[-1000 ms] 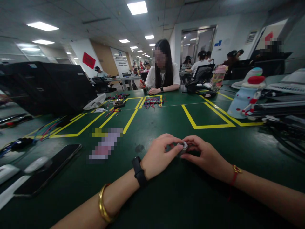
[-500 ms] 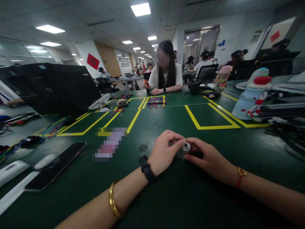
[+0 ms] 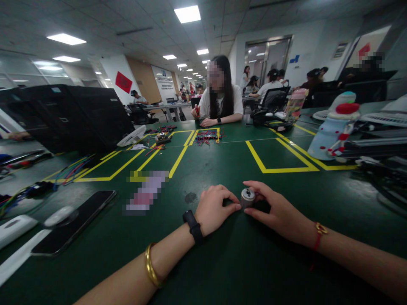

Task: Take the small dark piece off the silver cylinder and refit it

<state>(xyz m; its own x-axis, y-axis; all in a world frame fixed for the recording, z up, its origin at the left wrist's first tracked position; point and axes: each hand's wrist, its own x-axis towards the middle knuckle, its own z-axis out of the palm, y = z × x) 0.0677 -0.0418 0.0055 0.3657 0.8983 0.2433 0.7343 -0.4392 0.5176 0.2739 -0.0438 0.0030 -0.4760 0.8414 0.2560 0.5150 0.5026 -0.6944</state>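
Observation:
A small silvery metal cylinder (image 3: 247, 201) stands upright on the green table, dark holes showing in its round top. My right hand (image 3: 275, 207) curves around it from the right, thumb at the near side and fingers behind, gripping it; some fingertips are hidden. Just left of the cylinder is my left hand (image 3: 216, 208), its thumb and index fingertips brought together low beside it. Whether anything tiny sits in that pinch, or whether it touches the cylinder, I cannot make out.
A phone (image 3: 74, 222), a white mouse-shaped item (image 3: 60, 216) and coloured wires (image 3: 68, 171) lie at left. Across the table sits a person (image 3: 221, 97) behind a wired circuit board (image 3: 208, 136). A blue bottle (image 3: 330, 133) stands right. Yellow tape (image 3: 291, 170) marks the tabletop.
My left hand has come down off the cylinder's top to its left side, uncovering the top. My right hand stays around the cylinder, its index finger slightly raised.

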